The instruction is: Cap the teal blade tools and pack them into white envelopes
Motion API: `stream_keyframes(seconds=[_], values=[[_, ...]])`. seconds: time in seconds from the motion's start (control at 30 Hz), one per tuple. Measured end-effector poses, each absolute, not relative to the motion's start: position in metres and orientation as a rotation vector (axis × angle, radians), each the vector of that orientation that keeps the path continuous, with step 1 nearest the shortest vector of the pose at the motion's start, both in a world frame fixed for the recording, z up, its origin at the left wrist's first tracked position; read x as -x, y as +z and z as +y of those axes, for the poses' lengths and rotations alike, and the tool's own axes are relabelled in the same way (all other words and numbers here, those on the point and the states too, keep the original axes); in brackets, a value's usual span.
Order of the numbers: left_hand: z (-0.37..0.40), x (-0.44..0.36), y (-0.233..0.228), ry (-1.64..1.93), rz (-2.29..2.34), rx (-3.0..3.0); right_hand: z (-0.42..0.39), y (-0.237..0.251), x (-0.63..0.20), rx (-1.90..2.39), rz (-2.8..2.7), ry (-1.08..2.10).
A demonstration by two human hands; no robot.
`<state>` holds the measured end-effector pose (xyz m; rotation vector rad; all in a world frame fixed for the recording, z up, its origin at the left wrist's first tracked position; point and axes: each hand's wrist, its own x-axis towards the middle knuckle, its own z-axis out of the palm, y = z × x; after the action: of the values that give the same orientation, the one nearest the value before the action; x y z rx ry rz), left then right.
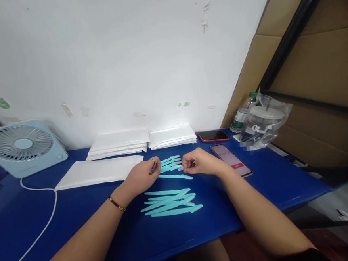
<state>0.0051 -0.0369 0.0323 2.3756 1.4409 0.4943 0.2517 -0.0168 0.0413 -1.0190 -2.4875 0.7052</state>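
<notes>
At the far left a small fan (23, 147) stands on the blue table (80, 232), its white cable (40, 231) trailing forward; beside it lie flat white packets (99, 171), more stacked behind; the left hand (143, 175) pinches the handle end of a teal razor (169, 168) taken from the fanned bunch at mid-table, while the right hand (198, 162) nips its blade end between fingertips; a second heap of teal razors (170, 202) lies nearer; these look light, stiff, thin plastic, slippery, best taken by the handle, away from the edge; two phones (231, 160) sit rightward, then a bagged cup (263, 124).
</notes>
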Motion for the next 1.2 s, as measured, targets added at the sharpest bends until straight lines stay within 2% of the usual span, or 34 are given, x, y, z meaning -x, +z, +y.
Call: stream_keyframes(seconds=[0.63, 0.9, 1.07, 1.2], values=[[-0.033, -0.013, 0.021, 0.447, 1.431, -2.432, -0.013, 0.035, -0.243, 0.987, -2.495, 0.693], [-0.031, -0.013, 0.020, 0.535, 1.449, -2.495, 0.006, 0.036, -0.280, 1.336, -2.379, 0.345], [-0.048, -0.015, 0.032, 0.263, 1.126, -2.472, 0.015, 0.019, -0.276, 1.490, -2.478, 0.306], [-0.055, -0.019, 0.033, 0.147, 1.102, -2.429, 0.019, 0.011, -0.275, 1.485, -2.500, 0.347]])
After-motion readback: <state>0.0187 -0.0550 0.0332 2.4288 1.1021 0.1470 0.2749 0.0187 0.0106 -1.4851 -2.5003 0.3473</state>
